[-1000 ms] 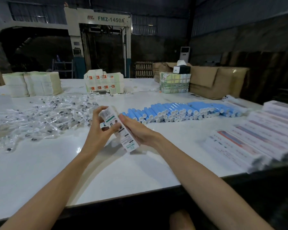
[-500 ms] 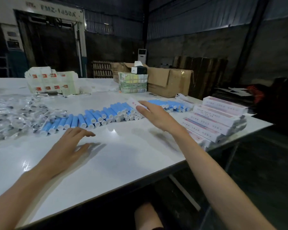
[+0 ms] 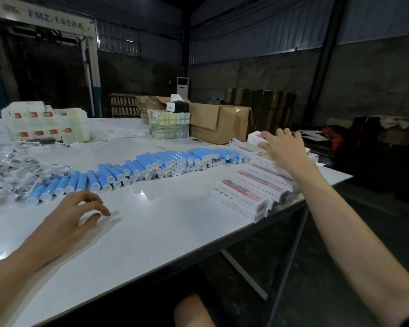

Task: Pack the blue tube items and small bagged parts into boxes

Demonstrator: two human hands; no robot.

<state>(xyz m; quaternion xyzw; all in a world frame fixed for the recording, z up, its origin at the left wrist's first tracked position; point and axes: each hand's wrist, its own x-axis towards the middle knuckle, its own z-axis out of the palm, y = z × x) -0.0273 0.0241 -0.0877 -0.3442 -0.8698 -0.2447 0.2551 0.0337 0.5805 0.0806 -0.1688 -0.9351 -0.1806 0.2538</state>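
A long row of blue tubes (image 3: 151, 166) with white caps lies across the white table (image 3: 163, 232). Small bagged parts (image 3: 12, 171) are heaped at the left. Packed white boxes (image 3: 250, 192) with red print are stacked in rows at the table's right edge. My right hand (image 3: 283, 149) reaches over the far end of that stack and holds a white box (image 3: 254, 137) between thumb and fingers. My left hand (image 3: 71, 218) hovers low over the table near the tubes' left end, fingers loosely curled and holding nothing.
White flat cartons with red marks (image 3: 45, 123) stand at the back left. A green wrapped bundle (image 3: 169, 126) and a brown cardboard carton (image 3: 222, 123) sit at the back. The table's edge runs diagonally at the right, with dark floor beyond.
My left hand let go of the box and dropped toward the table. My right hand carried the box right, past the tubes, to the far end of the box stack.
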